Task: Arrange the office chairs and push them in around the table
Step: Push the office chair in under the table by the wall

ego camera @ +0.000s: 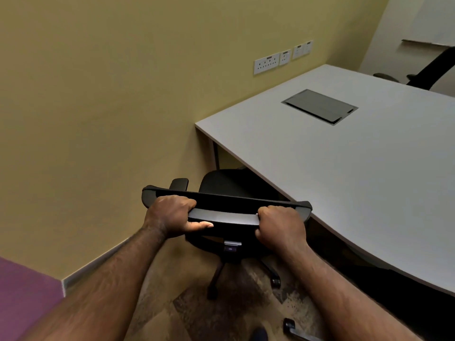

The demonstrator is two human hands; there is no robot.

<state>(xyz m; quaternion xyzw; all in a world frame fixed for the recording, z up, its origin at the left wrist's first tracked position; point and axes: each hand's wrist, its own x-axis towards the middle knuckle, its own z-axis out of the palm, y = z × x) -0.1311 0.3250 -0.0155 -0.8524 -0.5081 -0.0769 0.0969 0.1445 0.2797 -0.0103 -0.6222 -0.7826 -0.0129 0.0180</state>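
A black office chair [229,184] stands at the near left corner of the white table [369,168]; its seat reaches partly under the table edge. I see its backrest top [226,205] from above. My left hand [172,215] grips the left end of the backrest top, thumb along its grey rear strip. My right hand [280,226] grips the right end, fingers curled over it. The chair's star base and castors [275,281] show below on the carpet. A second black chair [433,70] stands at the table's far side, top right.
A yellow wall [123,94] with sockets [267,63] runs close along the chair's left. A grey cable hatch [320,106] is set in the tabletop. Another chair's castor [290,326] is at the bottom edge. A purple wall [22,296] is bottom left.
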